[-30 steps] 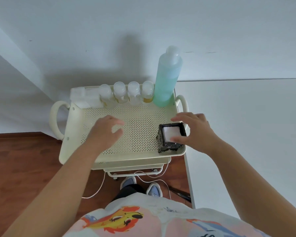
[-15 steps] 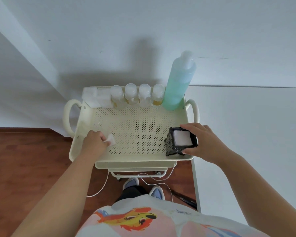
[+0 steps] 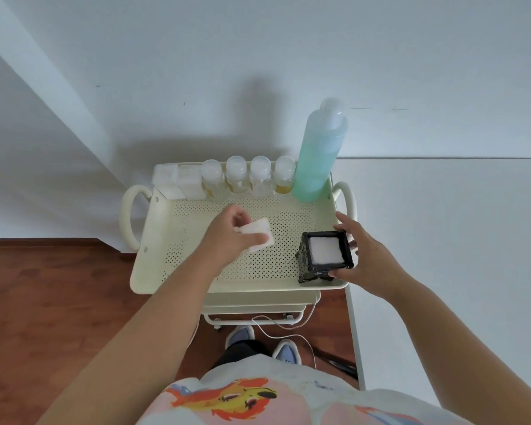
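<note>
Head: black box [image 3: 307, 262] at tray [image 3: 227, 285] front-right corner

A cream perforated cart tray [image 3: 166, 265] carries white packets [image 3: 178, 182], four small capped bottles [image 3: 249, 179] (some with yellowish liquid) and a tall blue-green bottle [image 3: 318, 157] along its back edge, with a black square box [image 3: 325, 256] at its front right corner.

Green bottle [image 3: 318, 154] and four small bottles [image 3: 248, 177] — lined along the cream tray [image 3: 172, 256].
</note>
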A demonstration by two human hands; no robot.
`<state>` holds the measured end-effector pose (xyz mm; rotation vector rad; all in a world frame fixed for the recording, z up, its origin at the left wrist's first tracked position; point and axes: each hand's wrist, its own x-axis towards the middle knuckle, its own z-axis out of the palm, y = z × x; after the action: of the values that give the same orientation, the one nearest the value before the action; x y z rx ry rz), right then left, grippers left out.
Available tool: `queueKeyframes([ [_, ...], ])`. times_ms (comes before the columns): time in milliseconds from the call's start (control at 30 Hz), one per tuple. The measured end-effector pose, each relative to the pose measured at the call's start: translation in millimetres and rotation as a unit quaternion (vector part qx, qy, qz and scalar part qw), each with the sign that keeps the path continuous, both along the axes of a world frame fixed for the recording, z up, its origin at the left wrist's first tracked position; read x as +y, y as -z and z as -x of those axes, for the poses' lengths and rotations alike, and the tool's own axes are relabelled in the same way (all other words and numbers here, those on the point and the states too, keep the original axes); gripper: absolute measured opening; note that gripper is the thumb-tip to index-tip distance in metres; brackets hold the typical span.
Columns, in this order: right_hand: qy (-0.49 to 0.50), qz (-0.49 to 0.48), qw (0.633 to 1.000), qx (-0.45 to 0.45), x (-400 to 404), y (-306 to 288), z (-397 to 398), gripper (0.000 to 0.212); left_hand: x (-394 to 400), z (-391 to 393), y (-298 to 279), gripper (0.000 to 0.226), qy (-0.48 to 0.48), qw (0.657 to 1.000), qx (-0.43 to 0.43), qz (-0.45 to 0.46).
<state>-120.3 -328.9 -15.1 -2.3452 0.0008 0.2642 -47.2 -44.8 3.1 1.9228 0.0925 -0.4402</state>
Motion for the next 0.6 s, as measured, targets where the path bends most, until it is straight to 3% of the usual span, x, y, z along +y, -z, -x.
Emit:
queueKeyframes([
  [200, -0.001, -0.004, 1.000, -0.001, 0.0, -2.1, 1.6, 0.109, -73.4, 11.1, -32.0, 0.030, 0.126, 0.990, -0.044, 0.045],
  [433, -0.010, -0.007, 1.000, -0.028, 0.9, -4.6, 3.4, 0.124, -105.5, 22.5, -21.1, 0.029, 0.213, 0.969, -0.080, -0.099],
  [600, -0.017, -0.001, 0.999, -0.032, -0.2, -4.7, 2.6, 0.126, -115.2, 26.3, -19.4, 0.031, 0.247, 0.940, -0.161, -0.170],
])
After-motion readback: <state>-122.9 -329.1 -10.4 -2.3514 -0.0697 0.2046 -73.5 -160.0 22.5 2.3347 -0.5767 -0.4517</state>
